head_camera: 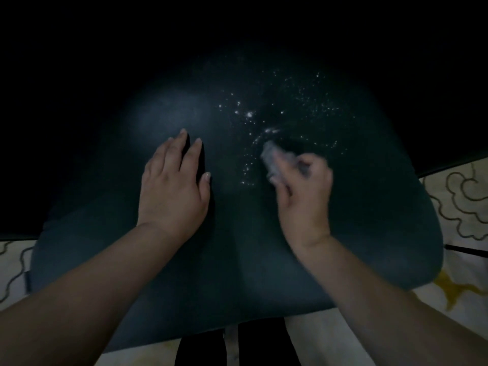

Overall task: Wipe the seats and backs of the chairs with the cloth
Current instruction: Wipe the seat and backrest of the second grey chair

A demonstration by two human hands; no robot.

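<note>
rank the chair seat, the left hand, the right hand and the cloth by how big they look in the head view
1. chair seat, by far the largest
2. left hand and right hand, look about alike, so unranked
3. cloth, smallest, partly hidden in the right hand and blurred

The chair seat (237,233) is a dark blue-green, dull and even near its front edge, with a scatter of bright white specks (249,114) glinting across its far right part. The cloth (274,159) on the right side of the seat is a pale grey. The floor (459,207) to either side is cream with looping dark outlines, and a yellow patch (454,289) shows near the right.
</note>
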